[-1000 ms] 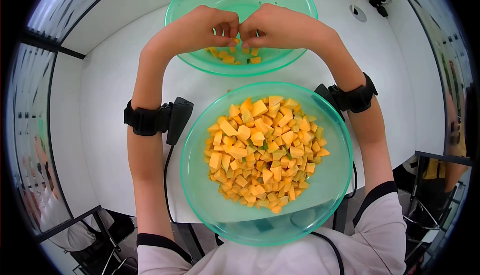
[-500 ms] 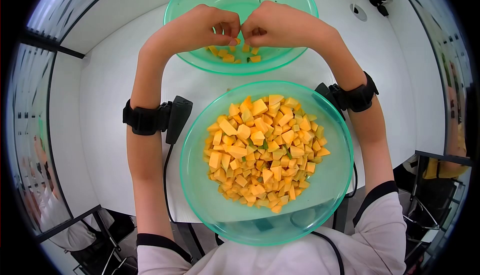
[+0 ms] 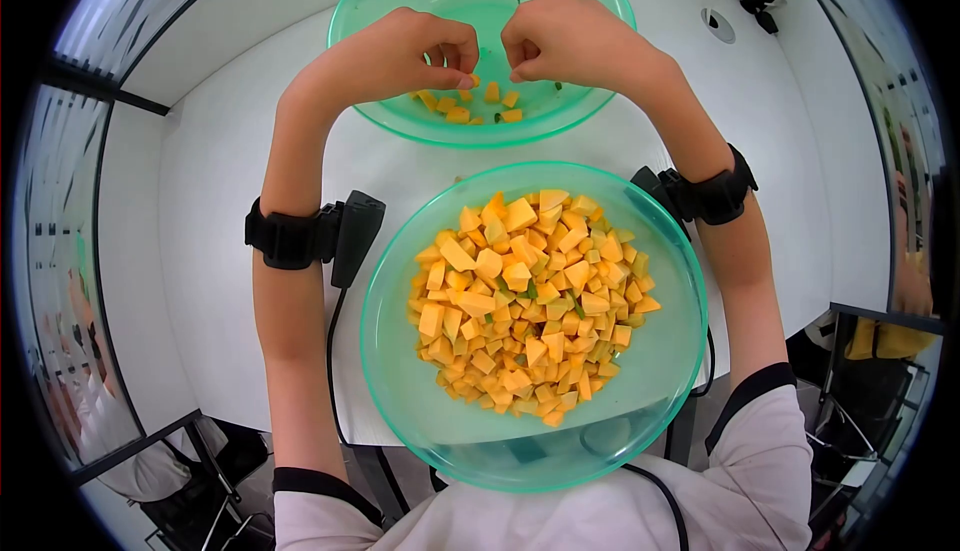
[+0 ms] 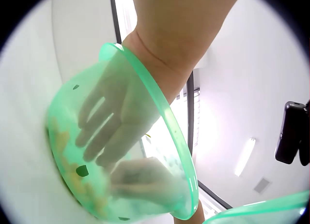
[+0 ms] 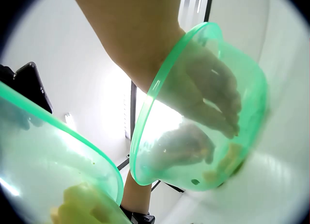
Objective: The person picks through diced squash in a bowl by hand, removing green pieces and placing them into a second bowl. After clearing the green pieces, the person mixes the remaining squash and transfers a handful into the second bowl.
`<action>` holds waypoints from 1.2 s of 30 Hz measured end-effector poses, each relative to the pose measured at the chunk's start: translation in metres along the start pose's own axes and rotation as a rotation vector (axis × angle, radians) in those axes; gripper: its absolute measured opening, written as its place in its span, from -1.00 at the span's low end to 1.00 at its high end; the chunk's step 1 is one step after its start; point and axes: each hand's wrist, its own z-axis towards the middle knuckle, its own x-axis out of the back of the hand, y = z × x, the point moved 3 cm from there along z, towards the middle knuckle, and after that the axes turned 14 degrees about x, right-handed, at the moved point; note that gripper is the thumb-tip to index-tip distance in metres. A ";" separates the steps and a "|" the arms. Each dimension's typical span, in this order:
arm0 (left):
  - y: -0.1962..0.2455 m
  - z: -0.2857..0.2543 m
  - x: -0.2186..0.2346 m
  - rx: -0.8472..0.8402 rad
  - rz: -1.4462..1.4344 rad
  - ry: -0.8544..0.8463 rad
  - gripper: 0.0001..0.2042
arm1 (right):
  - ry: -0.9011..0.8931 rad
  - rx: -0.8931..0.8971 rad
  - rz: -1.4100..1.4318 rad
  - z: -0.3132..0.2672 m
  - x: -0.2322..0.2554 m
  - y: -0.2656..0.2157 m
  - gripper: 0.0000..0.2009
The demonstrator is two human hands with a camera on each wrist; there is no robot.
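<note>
My left hand (image 3: 425, 51) pinches a small orange vegetable cube (image 3: 475, 81) between thumb and fingertips, over the far green bowl (image 3: 385, 123). A short gap to the right, my right hand (image 3: 575, 46) hovers above the same bowl with its fingers curled, nothing showing between them. Several orange cubes (image 3: 458, 114) and small green bits (image 3: 558, 86) lie low in that bowl. Through the translucent wall of the bowl (image 4: 111, 137), the left wrist view shows both hands inside the rim. The right wrist view shows them too, behind the bowl wall (image 5: 252, 93).
Nearer the body, a wide green bowl (image 3: 390, 391) holds a large heap of orange cubes (image 3: 530, 311) mixed with a few green bits. It overhangs the front edge of the white table (image 3: 240, 301). Black wrist devices (image 3: 358, 241) have cables running down beside the near bowl.
My right hand has moved away from the left, to the right and slightly up, opening a gap between them. The left hand keeps its pinch on the cube in nearly the same place.
</note>
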 end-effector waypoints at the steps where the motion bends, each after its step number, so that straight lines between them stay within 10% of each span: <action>1: -0.001 0.000 0.000 0.006 0.003 -0.007 -0.87 | 0.006 -0.006 -0.013 0.000 0.001 0.000 -0.85; 14: 0.007 -0.002 0.004 0.078 0.041 -0.069 -0.88 | 0.116 -0.030 -0.073 0.000 -0.002 0.008 -0.86; 24: 0.040 -0.027 0.025 -0.311 -0.188 -0.166 -0.86 | 0.113 -0.023 -0.104 0.000 0.000 0.006 -0.91; 29: 0.062 -0.037 0.015 -0.474 -0.285 -0.481 -0.86 | 0.090 -0.020 -0.102 0.000 0.000 0.006 -0.91; 36: 0.051 -0.031 0.022 -0.250 -0.226 -0.234 -0.92 | 0.073 0.031 -0.032 0.000 -0.004 0.006 -0.91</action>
